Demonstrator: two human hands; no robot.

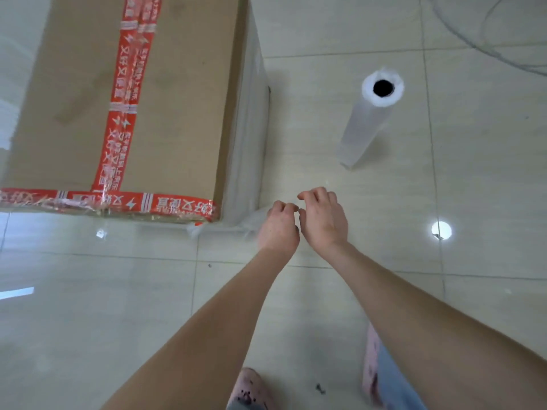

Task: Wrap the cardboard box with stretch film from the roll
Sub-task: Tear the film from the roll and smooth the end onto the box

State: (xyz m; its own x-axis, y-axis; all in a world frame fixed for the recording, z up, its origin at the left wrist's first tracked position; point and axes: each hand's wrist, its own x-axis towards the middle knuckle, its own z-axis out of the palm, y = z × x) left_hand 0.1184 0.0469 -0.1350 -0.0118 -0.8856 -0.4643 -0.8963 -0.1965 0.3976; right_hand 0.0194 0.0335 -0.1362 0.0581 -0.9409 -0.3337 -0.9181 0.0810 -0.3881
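Observation:
A large cardboard box (165, 93) sealed with red printed tape stands on the floor at the upper left. Clear stretch film (248, 137) covers its right side. A bunched tail of film (225, 227) runs along the box's near right corner toward my left hand (278, 229), whose curled fingers pinch it. My right hand (324, 218) is right beside it, thumb touching the left fingers and its own fingers curled. Whether it grips film is unclear. The film roll (367, 122) stands upright on the floor to the right, apart from both hands.
The pale tiled floor (488, 173) is glossy and shows a bright lamp reflection (441, 230). Thin cables (479, 45) curve across the far right corner. My slippered feet (251, 389) are at the bottom edge. Open floor lies between the box and the roll.

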